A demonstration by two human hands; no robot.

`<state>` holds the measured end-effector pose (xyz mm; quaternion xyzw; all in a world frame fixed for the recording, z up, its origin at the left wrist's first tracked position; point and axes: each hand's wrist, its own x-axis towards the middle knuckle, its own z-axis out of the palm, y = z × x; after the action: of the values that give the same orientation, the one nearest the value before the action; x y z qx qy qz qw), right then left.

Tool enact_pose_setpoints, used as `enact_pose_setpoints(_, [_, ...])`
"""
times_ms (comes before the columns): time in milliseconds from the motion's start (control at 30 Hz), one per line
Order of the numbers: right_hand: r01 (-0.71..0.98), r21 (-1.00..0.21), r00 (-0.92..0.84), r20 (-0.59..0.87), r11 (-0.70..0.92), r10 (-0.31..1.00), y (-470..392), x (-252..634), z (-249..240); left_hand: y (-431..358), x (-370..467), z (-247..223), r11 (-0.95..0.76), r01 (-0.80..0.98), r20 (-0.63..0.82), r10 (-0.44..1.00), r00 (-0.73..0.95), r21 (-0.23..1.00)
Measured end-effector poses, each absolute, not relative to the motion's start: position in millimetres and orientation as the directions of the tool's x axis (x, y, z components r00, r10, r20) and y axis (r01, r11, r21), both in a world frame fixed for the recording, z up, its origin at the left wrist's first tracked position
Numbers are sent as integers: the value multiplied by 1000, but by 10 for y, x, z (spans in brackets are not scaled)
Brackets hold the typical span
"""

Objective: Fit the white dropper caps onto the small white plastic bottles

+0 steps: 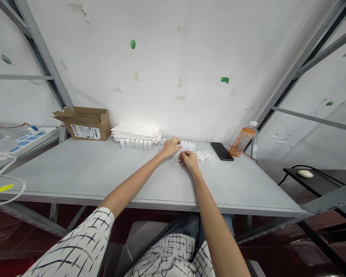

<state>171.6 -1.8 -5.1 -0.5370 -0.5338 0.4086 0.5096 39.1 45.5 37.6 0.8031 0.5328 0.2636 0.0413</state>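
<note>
- So, the landmark here is the cardboard box (87,122) at the back of the tabletop (75,169): flaps up, printed label on the front, and I can't see down to what's inside.
- Just right of the box there's a stack of white flat items (137,131), with a row of small whitish bottles (137,144) standing upright in front of it. Can't tell if they've got anything in them.
- Further right of the box, a second group of small bottles (188,146) stands partly hidden behind the hands.
- Left hand (171,146): fingers curled by that second group; can't tell if it's gripping one.
- Right hand (188,159): fingers bunched nearly closed, close to the left; can't make out what's in there, if anything.
- Beyond the hands from the box: a loose pile of tiny white pieces (207,156), then a dark phone (222,151).
- Farthest from the box, a drink bottle (242,141) leans, white cap on, orange liquid inside.
</note>
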Motion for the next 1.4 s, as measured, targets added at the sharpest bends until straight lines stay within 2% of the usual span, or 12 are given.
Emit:
enact_pose_setpoints(133, [219,-971,86,116,95,990,-28,1704,-48,396,304,435,-431,823,418,868,267,371])
enact_pose_setpoints(200, [348,-929,100,172,127,980,-41,1696,-37,358,223,479,-425,807,432,870,238,411])
enact_pose_setpoints(300, [654,-740,220,387,159,896,-51,1704,-8,280,56,508,-424,770,482,859,175,477])
enact_pose_setpoints(367, [774,-622,307,530,116,791,-41,1739,12,215,-74,486,-429,758,506,849,153,491])
enact_pose_setpoints(500, [843,-535,390,675,51,627,29,1923,36,97,-315,377,-448,746,505,845,174,493])
enact_pose_setpoints(633, [878,-478,418,755,-12,505,118,2277,43,71,-426,267,-437,698,468,868,163,568])
enact_pose_setpoints(700, [876,-476,456,764,-78,456,148,2485,39,88,-423,225,-447,667,462,870,171,596])
enact_pose_setpoints(767, [830,-531,549,719,-173,426,163,2672,27,107,-399,192,-472,643,476,860,184,603])
enact_pose_setpoints(867, [802,-557,580,641,-215,503,176,2858,-2,117,-361,155,-479,627,480,857,185,615])
enact_pose_setpoints(1100, [835,-526,478,544,-164,689,266,2991,-66,136,-347,96,-461,608,462,871,169,646])
enact_pose_setpoints(1267, [852,-488,438,466,-190,768,332,3111,-110,167,-380,64,-456,541,437,883,173,707])
enact_pose_setpoints(1400, [881,-454,363,469,-133,805,369,3141,-136,165,-396,57,-453,549,420,887,193,703])
